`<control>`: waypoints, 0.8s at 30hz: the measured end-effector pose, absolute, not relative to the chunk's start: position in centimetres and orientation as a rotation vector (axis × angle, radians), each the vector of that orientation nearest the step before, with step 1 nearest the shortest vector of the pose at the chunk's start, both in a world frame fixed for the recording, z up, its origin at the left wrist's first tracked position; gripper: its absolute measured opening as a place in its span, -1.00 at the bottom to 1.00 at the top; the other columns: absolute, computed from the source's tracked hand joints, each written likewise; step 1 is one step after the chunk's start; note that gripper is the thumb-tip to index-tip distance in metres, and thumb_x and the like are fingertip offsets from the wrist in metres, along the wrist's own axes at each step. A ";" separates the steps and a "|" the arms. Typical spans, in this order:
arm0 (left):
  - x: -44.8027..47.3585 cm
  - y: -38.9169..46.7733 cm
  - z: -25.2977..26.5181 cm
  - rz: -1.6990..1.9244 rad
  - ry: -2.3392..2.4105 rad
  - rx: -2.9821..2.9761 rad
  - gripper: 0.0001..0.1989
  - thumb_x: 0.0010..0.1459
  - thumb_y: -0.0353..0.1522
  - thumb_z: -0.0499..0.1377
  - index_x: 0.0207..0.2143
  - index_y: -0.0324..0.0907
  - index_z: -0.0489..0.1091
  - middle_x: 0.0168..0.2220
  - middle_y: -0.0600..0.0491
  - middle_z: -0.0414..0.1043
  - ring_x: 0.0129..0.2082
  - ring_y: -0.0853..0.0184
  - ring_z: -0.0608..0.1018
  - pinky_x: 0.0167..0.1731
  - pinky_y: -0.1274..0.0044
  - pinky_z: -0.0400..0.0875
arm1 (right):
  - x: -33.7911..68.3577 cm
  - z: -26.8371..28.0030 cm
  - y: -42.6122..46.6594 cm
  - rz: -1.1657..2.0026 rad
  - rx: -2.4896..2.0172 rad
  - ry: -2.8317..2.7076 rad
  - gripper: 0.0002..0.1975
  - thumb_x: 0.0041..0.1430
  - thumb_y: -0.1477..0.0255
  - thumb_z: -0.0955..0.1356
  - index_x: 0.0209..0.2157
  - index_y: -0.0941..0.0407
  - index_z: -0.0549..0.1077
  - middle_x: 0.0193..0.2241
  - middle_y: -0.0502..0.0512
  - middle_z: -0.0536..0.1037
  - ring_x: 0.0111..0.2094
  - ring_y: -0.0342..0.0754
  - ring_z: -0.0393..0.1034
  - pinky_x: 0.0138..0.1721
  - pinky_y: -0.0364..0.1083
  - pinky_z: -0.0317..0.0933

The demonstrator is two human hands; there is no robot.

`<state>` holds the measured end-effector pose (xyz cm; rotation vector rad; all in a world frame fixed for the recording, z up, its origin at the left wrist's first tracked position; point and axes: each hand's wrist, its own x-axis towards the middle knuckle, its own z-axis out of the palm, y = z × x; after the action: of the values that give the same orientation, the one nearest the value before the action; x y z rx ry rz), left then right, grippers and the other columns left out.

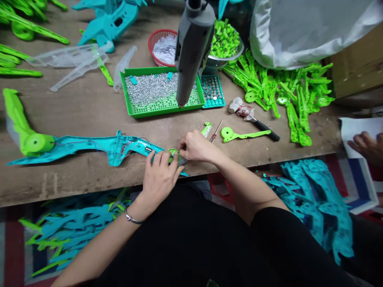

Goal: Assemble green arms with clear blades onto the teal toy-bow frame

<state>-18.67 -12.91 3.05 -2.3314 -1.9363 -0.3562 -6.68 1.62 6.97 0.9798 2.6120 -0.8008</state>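
A long blue plastic toy shell half (83, 144) with thin red wires inside lies along the table's front edge. My left hand (158, 173) grips its right end, fingers curled over the top and thumb toward the front edge. Beside those fingers a green round plastic part (172, 153) sits on the shell, partly covered. My right hand (196, 146) is closed in a pinch just right of that round part; what it holds is hidden. A green arm with a clear cover (206, 129) sticks out behind it. At the shell's left end stands another green round-ended arm (37, 143).
A green tray of screws (131, 111) stands behind my hands, under a hanging grey electric screwdriver (191, 56). To the right lie a small screwdriver (214, 137), a loose green arm (245, 135) and a wrapped-head hammer (260, 123). Another person's hand (368, 143) is far right.
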 end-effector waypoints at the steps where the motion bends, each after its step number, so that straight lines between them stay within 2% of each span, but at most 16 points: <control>1: -18.7 -12.9 3.0 -0.347 -1.928 -2.338 -0.61 0.30 -0.23 0.10 0.05 -0.28 0.45 -0.14 -0.18 0.43 -0.07 0.06 0.43 0.10 0.18 0.26 | -6.7 6.9 1.6 -0.797 0.984 2.612 -0.80 0.09 0.51 0.36 -0.31 0.20 0.65 -0.35 0.22 0.64 -0.36 -0.03 0.42 -0.27 -0.07 0.14; 9: -18.3 -13.2 3.5 -0.273 -1.920 -2.335 -0.59 0.32 -0.24 0.07 0.08 -0.31 0.43 -0.17 -0.17 0.44 -0.14 0.07 0.41 -0.05 0.25 0.27 | -6.7 6.9 1.3 -0.795 1.038 2.613 -0.79 0.13 0.40 0.40 -0.28 0.20 0.66 -0.33 0.24 0.65 -0.35 -0.02 0.44 -0.29 -0.08 0.16; 15: -18.3 -13.1 3.3 -0.304 -1.852 -2.320 -0.61 0.31 -0.26 0.09 0.06 -0.31 0.44 -0.13 -0.17 0.46 -0.11 0.06 0.42 -0.06 0.27 0.25 | -6.6 6.6 1.4 -0.873 1.068 2.620 -0.80 0.10 0.38 0.43 -0.30 0.19 0.66 -0.38 0.23 0.65 -0.34 -0.02 0.45 -0.30 -0.09 0.19; 19: -18.4 -13.0 3.5 -0.281 -1.821 -2.319 -0.60 0.32 -0.24 0.09 0.07 -0.31 0.43 -0.15 -0.16 0.47 -0.10 0.05 0.42 -0.07 0.26 0.25 | -6.0 6.7 1.4 -0.996 1.009 2.659 -0.83 0.12 0.51 0.38 -0.31 0.20 0.66 -0.32 0.22 0.66 -0.32 -0.04 0.48 -0.23 -0.09 0.24; 21: -18.3 -13.1 3.6 -0.248 -1.842 -2.319 -0.59 0.32 -0.23 0.07 0.09 -0.30 0.41 -0.13 -0.16 0.47 -0.10 0.05 0.42 -0.07 0.26 0.25 | -4.8 7.0 1.5 -1.109 0.955 2.750 -0.78 0.15 0.57 0.33 -0.28 0.19 0.65 -0.28 0.19 0.66 -0.28 -0.06 0.49 -0.16 -0.09 0.27; 24: -18.2 -13.1 3.8 -0.202 -1.880 -2.324 -0.59 0.33 -0.23 0.06 0.10 -0.28 0.41 -0.12 -0.16 0.46 -0.10 0.05 0.42 -0.07 0.26 0.26 | -1.6 7.4 1.9 -1.066 1.205 2.914 -0.69 0.17 0.60 0.27 -0.16 0.17 0.62 -0.20 0.15 0.65 -0.16 -0.05 0.48 -0.05 -0.06 0.29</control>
<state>-18.19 -13.14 3.85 -2.3243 -1.8798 -0.2016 -1.60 1.93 7.43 1.2049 2.9143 -1.0664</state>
